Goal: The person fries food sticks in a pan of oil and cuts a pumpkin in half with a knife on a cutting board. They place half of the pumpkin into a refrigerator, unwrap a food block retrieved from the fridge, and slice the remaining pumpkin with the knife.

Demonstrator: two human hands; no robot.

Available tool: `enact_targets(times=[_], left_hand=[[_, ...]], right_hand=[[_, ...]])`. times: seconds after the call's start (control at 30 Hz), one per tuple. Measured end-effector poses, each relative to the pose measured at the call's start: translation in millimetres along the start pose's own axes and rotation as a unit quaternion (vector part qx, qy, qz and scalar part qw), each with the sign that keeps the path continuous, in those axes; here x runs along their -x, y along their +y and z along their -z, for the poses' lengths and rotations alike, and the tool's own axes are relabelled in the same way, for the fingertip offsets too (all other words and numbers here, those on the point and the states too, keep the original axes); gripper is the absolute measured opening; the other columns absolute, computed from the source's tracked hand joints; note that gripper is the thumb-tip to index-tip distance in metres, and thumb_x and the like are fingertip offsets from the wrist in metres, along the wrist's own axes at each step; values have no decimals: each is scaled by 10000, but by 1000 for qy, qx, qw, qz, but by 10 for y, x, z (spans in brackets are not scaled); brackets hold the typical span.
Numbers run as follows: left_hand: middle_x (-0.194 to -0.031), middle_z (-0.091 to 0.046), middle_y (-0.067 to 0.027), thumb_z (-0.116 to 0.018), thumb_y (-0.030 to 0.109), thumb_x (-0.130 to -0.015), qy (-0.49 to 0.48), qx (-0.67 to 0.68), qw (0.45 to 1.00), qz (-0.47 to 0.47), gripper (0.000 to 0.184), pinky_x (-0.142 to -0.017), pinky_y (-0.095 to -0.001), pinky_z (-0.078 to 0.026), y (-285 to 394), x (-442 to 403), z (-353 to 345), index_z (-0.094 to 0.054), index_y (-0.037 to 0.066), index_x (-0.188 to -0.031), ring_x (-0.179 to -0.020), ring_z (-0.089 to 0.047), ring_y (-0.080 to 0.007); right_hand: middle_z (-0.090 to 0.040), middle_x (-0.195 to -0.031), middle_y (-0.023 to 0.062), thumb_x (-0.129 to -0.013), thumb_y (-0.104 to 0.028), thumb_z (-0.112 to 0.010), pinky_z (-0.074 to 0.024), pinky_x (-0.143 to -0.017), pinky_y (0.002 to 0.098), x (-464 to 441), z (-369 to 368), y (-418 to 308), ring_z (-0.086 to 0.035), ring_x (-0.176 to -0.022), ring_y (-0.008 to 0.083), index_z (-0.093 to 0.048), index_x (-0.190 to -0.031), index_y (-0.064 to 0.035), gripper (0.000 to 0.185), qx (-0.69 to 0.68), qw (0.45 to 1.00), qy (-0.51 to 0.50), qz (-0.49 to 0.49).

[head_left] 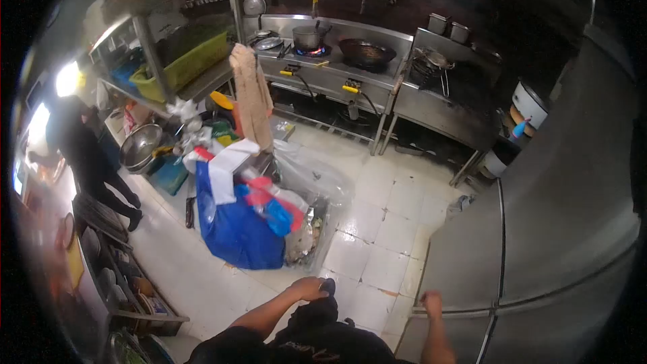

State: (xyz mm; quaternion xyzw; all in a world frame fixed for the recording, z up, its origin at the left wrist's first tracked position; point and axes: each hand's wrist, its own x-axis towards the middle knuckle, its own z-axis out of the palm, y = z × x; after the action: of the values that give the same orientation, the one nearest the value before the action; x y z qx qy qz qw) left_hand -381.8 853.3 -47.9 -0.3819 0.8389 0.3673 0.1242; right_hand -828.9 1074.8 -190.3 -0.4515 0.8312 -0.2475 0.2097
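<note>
My left hand (310, 288) is low in front of my body with its fingers curled. A dark rounded shape (328, 287) lies right at its fingertips; I cannot tell if it is held or is my shoe behind the hand. On the right, my right hand (431, 302) is closed like a fist beside the steel cabinet doors (465, 256), with nothing seen in it. Ahead of my left hand is a cluttered counter end with a blue cloth or bag (239, 232), red and white plastic bags (266, 195) and a clear bag (313, 175).
A pot (309, 37) stands over a lit burner, with a wok (367, 52) beside it. A knife (190, 210) and metal bowls (143, 145) lie on the counter. Another person (94, 155) stands at far left. White floor tiles (377, 229) run between counter and cabinet.
</note>
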Motion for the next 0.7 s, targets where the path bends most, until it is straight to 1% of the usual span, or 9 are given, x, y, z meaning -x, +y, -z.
enact_targets(times=[0.07, 0.1, 0.13, 0.2, 0.27, 0.33, 0.47, 0.67, 0.7], left_hand=[[-1112, -576, -213, -570, 457, -789, 4, 3, 1000, 8, 633, -903, -436, -423, -151, -425, 205, -458, 52, -1263, -1049, -543, -364], [-1112, -576, -216, -569, 460, -788, 4, 9, 1000, 12, 636, -904, -436, -422, -155, -604, 304, -458, 52, -1263, -1050, -542, -366], [-1226, -508, -229, -548, 534, -806, -49, 6, 999, 12, 710, -971, -425, -377, -87, -770, 581, -431, 28, -1290, -1134, -485, -377], [-1207, -519, -225, -544, 521, -802, -9, 32, 999, -33, 692, -945, -434, -392, -120, -1301, 865, -424, 48, -1293, -1123, -493, -368], [-1203, -521, -231, -547, 507, -816, 10, 19, 998, -55, 672, -955, -426, -390, -116, -1811, 1091, -443, 28, -1276, -1113, -498, -376], [-1197, -523, -223, -547, 495, -818, -13, -37, 998, -48, 664, -947, -428, -395, 222, -2129, 1665, -436, 28, -1276, -1114, -496, -368], [-1156, -531, -240, -546, 450, -833, 73, 25, 993, -93, 640, -916, -430, -413, 403, -3105, 2203, -407, 23, -1289, -1083, -505, -369], [-1161, -543, -199, -576, 429, -804, 91, 78, 993, -9, 606, -907, -425, -424, 406, -3801, 2804, -441, 66, -1270, -1080, -519, -338], [-1159, -547, -200, -577, 433, -802, 139, 85, 987, -8, 607, -913, -427, -420, 264, -3942, 2687, -452, 57, -1261, -1083, -518, -341]], right_hand=[[-592, -665, 121, -794, -182, -463, -459, -621, 369, -516, 319, -872, -565, -626, 229, -595, -624, -14, 273, -235, 965, 30, -116], [-589, -673, 122, -792, -196, -459, -457, -628, 364, -608, 365, -1030, -565, -638, 229, -593, -640, -12, 274, -193, 972, -38, -128], [-587, -681, 122, -790, -210, -454, -455, -636, 359, -747, 379, -1141, -566, -650, 229, -591, -655, -11, 277, -152, 973, -104, -138], [-596, -696, 114, -770, -245, -506, -446, -649, 351, -846, 177, -883, -564, -663, 228, -597, -687, -19, 258, -44, 977, -199, -67], [-624, -932, 152, -828, -227, -470, -450, -819, 386, -766, 121, -522, -588, -887, 272, -661, -868, -44, 267, 219, 907, -349, 88], [-621, -909, 152, -815, -220, -478, -452, -798, 389, -990, 58, -470, -588, -861, 272, -656, -852, -46, 252, 223, 882, -413, 42], [-616, -863, 153, -787, -207, -494, -454, -756, 394, -2030, 143, -314, -586, -810, 272, -646, -822, -49, 222, 161, 895, -401, -107], [-608, -795, 154, -746, -188, -519, -457, -693, 402, -4105, 639, -237, -585, -732, 271, -632, -777, -53, 178, 165, 910, -365, -108], [-606, -783, 154, -739, -185, -523, -458, -682, 404, -4510, 730, -219, -584, -719, 271, -629, -770, -54, 171, 180, 913, -358, -78]])
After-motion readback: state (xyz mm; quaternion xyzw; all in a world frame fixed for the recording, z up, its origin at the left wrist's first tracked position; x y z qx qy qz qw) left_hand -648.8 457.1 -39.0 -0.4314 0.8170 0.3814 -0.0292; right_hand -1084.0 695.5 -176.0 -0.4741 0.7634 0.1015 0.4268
